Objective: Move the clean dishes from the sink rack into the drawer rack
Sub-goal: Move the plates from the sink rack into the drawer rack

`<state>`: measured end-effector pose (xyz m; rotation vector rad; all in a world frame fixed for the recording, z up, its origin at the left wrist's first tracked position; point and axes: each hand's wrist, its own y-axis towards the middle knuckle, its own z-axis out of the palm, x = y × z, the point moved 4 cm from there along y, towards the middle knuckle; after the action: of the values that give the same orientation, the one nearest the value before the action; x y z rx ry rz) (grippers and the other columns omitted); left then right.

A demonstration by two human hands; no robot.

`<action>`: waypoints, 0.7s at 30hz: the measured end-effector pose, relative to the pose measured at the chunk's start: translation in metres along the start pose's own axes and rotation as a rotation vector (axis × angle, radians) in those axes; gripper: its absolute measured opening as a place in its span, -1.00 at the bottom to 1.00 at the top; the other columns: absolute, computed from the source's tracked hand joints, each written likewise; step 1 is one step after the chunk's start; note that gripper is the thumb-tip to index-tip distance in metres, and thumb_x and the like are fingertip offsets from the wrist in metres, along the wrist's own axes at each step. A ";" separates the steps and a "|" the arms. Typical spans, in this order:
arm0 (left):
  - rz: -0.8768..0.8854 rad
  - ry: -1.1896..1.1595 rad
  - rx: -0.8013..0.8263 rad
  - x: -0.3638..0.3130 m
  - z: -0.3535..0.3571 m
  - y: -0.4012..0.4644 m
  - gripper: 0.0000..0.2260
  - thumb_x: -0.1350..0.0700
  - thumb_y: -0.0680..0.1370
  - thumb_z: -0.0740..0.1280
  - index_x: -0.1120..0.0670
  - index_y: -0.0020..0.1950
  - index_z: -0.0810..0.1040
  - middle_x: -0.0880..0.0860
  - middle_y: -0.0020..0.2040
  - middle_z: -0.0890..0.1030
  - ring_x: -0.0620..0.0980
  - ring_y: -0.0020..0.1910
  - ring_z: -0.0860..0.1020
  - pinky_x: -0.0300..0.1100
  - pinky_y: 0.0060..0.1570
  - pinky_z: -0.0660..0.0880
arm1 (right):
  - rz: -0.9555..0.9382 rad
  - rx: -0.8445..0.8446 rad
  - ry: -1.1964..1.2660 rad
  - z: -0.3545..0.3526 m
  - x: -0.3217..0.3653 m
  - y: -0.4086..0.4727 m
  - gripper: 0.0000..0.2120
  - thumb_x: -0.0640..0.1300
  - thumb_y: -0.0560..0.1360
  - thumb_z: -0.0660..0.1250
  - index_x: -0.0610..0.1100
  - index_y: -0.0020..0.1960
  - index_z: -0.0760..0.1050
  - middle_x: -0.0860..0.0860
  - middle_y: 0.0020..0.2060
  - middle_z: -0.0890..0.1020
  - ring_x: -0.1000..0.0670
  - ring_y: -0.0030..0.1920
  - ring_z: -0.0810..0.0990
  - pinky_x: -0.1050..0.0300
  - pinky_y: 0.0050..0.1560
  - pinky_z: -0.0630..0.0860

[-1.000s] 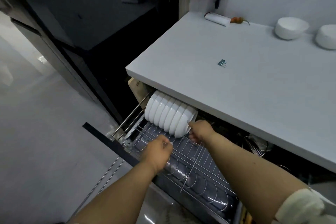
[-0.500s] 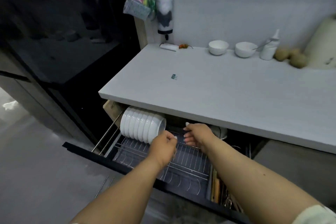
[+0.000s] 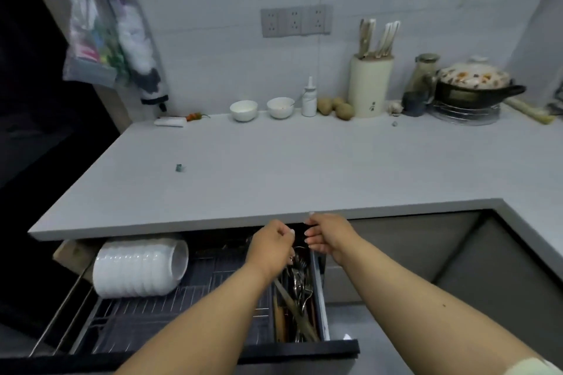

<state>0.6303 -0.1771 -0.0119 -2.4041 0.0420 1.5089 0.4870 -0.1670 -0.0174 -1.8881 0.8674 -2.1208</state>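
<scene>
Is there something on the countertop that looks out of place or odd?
One small thing: a tiny blue-green scrap lies alone on the bare counter, far from the items along the wall. Nothing looks spilled or broken.

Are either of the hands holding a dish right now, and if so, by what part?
No dish is held. The left hand and right hand, fingers loosely curled, hover over the open drawer rack; whether they pinch anything small cannot be told. The stacked white bowls lie untouched.

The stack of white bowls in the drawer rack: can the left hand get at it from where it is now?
Probably yes. The left hand hangs over the open drawer rack, to the right of the stack of white bowls, which lies on its side. Only bare wire lies between them, though the countertop overhangs the stack's back edge.
</scene>
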 end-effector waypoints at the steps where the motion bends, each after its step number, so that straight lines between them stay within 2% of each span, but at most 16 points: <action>1: 0.019 0.013 0.028 -0.009 0.016 0.002 -0.87 0.11 0.59 0.23 0.12 -0.06 0.52 0.10 -0.34 0.61 0.00 -0.44 0.53 -0.21 -0.39 0.45 | -0.005 -0.028 0.015 -0.020 0.002 -0.001 -0.78 -0.06 0.61 0.21 -0.18 -0.11 0.48 -0.08 -0.38 0.52 0.01 -0.44 0.48 0.22 -0.45 0.44; 6: 0.146 0.062 0.176 -0.065 0.102 0.010 -0.82 0.12 0.61 0.21 0.13 -0.17 0.42 0.14 -0.33 0.59 -0.06 -0.49 0.49 -0.30 -0.48 0.44 | -0.011 -0.169 0.080 -0.125 0.015 -0.006 -0.74 -0.06 0.61 0.21 -0.19 -0.18 0.45 -0.09 -0.38 0.50 -0.02 -0.41 0.47 0.17 -0.38 0.43; 11: 0.275 0.212 0.325 -0.113 0.197 0.011 -0.69 0.00 0.62 0.23 0.10 -0.29 0.40 0.10 -0.33 0.63 -0.04 -0.45 0.55 -0.09 -0.20 0.57 | -0.029 -0.380 0.125 -0.245 0.020 -0.008 -0.77 -0.09 0.60 0.22 -0.21 -0.14 0.48 -0.11 -0.39 0.51 -0.04 -0.43 0.49 0.17 -0.43 0.42; 15: 0.331 0.226 0.410 -0.146 0.273 0.006 -0.64 -0.02 0.60 0.24 0.09 -0.37 0.39 0.12 -0.35 0.64 -0.03 -0.45 0.56 -0.04 -0.20 0.58 | -0.096 -0.611 0.145 -0.344 0.018 -0.031 -0.82 -0.18 0.59 0.21 -0.21 -0.15 0.47 -0.11 -0.41 0.50 -0.03 -0.44 0.47 0.19 -0.45 0.43; 18: 0.366 0.235 0.501 -0.167 0.327 0.002 -0.61 -0.03 0.60 0.22 0.08 -0.40 0.43 0.14 -0.35 0.65 -0.01 -0.44 0.57 -0.01 -0.11 0.60 | -0.181 -0.820 0.170 -0.418 0.009 -0.053 -0.81 -0.16 0.57 0.23 -0.25 -0.12 0.52 -0.09 -0.40 0.53 -0.06 -0.40 0.49 0.11 -0.30 0.47; 21: 0.384 0.221 0.586 -0.189 0.377 -0.007 -0.62 -0.02 0.62 0.19 0.10 -0.36 0.47 0.10 -0.36 0.63 -0.01 -0.44 0.55 0.01 -0.11 0.60 | -0.201 -1.020 0.223 -0.490 -0.003 -0.079 -0.81 -0.11 0.57 0.23 -0.21 -0.12 0.51 -0.09 -0.36 0.53 -0.08 -0.35 0.51 0.00 -0.18 0.50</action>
<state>0.2171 -0.0947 0.0053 -2.1239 0.9048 1.1366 0.0403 0.0484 0.0080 -2.1885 2.2103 -2.2180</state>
